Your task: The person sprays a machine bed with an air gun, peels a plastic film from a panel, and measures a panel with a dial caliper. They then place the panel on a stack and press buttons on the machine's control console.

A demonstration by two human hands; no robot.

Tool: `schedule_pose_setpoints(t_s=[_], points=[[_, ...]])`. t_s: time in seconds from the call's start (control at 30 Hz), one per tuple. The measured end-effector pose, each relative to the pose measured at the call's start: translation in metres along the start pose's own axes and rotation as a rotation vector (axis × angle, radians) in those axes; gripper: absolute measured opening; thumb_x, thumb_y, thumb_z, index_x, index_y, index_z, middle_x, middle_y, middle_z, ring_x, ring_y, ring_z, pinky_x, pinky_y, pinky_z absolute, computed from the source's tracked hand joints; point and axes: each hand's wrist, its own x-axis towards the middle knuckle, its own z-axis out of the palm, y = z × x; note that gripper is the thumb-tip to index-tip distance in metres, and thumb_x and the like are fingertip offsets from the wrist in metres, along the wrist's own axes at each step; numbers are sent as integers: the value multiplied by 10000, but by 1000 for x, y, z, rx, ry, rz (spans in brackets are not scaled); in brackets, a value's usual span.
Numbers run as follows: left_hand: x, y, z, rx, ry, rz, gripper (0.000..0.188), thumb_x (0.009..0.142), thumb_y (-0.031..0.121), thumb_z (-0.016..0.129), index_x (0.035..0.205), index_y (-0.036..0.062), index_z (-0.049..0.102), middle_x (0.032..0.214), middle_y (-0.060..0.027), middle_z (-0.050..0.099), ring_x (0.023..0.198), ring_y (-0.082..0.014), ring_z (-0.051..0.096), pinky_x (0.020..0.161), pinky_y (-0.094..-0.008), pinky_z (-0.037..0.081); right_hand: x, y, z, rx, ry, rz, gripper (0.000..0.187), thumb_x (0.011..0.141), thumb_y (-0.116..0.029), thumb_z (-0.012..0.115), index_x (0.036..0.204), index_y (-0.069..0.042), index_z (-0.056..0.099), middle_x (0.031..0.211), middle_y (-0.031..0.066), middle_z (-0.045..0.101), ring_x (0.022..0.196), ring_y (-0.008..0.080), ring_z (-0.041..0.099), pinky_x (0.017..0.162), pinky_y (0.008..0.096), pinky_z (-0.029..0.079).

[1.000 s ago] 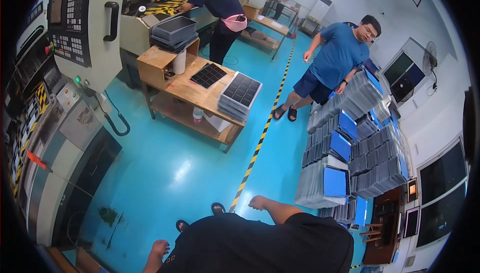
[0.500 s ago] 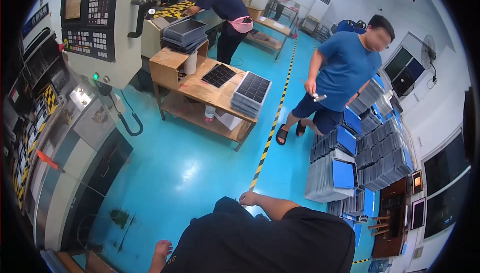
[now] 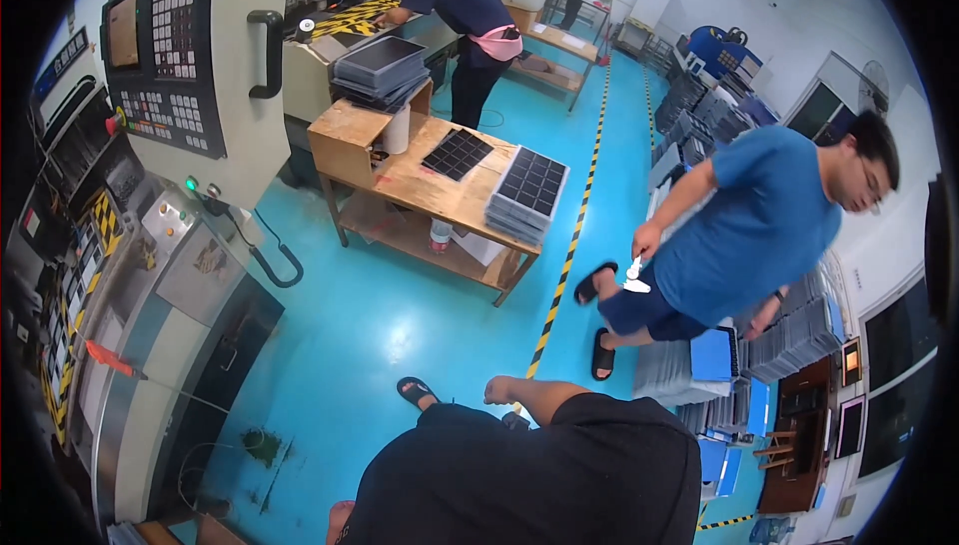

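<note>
Above blue floor (image 3: 330, 345); right hand (image 3: 501, 391) held forward; left hand (image 3: 341, 517) low, mostly hidden; hands apart, finger closure unclear

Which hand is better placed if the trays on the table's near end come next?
Probably the right hand: it is out in front and looks nearer the stack of trays. The left hand barely shows beside the black shirt, low in the picture.

Reads nowhere as a clear word or number. Lettered in pale characters, too small to make out, on the dark sign (image 3: 62, 57) at the upper left edge of the frame; likewise on the keys (image 3: 175, 23), upper left.
</note>
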Motion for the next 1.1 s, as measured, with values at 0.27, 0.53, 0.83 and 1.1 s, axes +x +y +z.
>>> schedule_pose_setpoints(t_s=[0.27, 0.53, 0.83, 1.1], points=[[65, 33, -38, -739, 588, -951, 302, 943, 205, 565, 661, 97, 565, 592, 1, 529, 484, -130, 484, 437, -301, 386, 93, -91, -108, -252, 18, -187, 377, 770, -321, 697, 1081, -108, 708, 741, 103, 684, 602, 230, 646, 590, 393, 544], [139, 105, -88, -1018, 661, -1499, 601, 844, 381, 696, 1343, 102, 512, 1131, -108, 649, 974, -246, 624, 723, -404, 526, 195, -132, -187, -278, -263, -114, 312, 775, -91, 630, 1082, -58, 678, 771, 130, 688, 652, 216, 665, 558, 361, 545], [101, 188, 6, -1769, 663, -1613, 719, 869, 604, 612, 1401, 135, 498, 1463, -125, 453, 1260, -319, 500, 881, -492, 513, 205, -331, -174, -77, -708, 116, 310, 873, -31, 563, 1181, 8, 566, 789, 183, 616, 630, 296, 599, 516, 401, 474], [-21, 139, 10, -1118, 737, -1613, 632, 878, 562, 527, 1094, -18, 655, 970, -202, 653, 775, -358, 651, 630, -464, 540, 121, -459, -42, -738, -273, -427, 254, 806, -95, 661, 1034, 16, 665, 813, 139, 679, 650, 238, 653, 586, 369, 555]])
